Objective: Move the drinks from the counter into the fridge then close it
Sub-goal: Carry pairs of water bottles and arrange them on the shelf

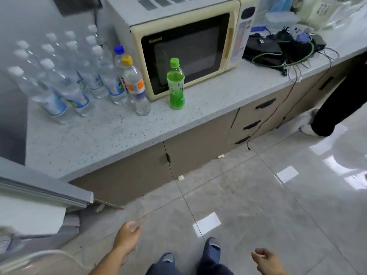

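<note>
Both hands hang low and hold nothing, the left hand and the right hand with fingers loosely curled. A fetching step seems in hand: the green plastic bottle stands on the speckled grey desk at twelve o'clock, before the cream microwave, calling for a reach up and forward; the open fridge door waits at nine o'clock.

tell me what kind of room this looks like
Probably an office pantry or small kitchen: a microwave on a speckled counter, rows of water bottles beside it, and drawers underneath.

We're in a kitchenette: speckled counter, cream microwave, drawers below, glossy tiled floor.
</note>
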Demonstrator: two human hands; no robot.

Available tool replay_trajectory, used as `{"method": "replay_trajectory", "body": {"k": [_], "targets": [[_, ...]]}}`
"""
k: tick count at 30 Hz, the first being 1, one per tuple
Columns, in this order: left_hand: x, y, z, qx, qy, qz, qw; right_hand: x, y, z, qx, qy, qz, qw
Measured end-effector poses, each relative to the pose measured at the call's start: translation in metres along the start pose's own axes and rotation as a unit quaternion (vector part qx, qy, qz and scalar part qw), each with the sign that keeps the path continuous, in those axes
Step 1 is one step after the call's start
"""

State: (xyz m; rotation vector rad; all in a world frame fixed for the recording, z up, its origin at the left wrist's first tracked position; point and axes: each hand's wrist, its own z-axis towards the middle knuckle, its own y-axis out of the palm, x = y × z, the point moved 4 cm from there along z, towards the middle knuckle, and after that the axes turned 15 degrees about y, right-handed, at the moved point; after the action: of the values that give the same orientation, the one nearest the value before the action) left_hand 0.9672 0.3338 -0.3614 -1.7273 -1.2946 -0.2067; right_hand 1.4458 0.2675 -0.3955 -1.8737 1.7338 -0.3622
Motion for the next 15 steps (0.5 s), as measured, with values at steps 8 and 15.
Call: {"method": "replay_trajectory", "body": {"k": [8,15], "targets": [[-0.006,0.001,-0.028,0.090,-0.062,-0.039,0.993,-0.147,0.019,0.020,-0.091,-0.103,-0.130,0.982],[0.021,-0.028,-0.013,0.172,-0.077,-0.128,0.974,-0.278,0.103,-0.082,-0.148,-0.258,-0.175,0.938]]}}
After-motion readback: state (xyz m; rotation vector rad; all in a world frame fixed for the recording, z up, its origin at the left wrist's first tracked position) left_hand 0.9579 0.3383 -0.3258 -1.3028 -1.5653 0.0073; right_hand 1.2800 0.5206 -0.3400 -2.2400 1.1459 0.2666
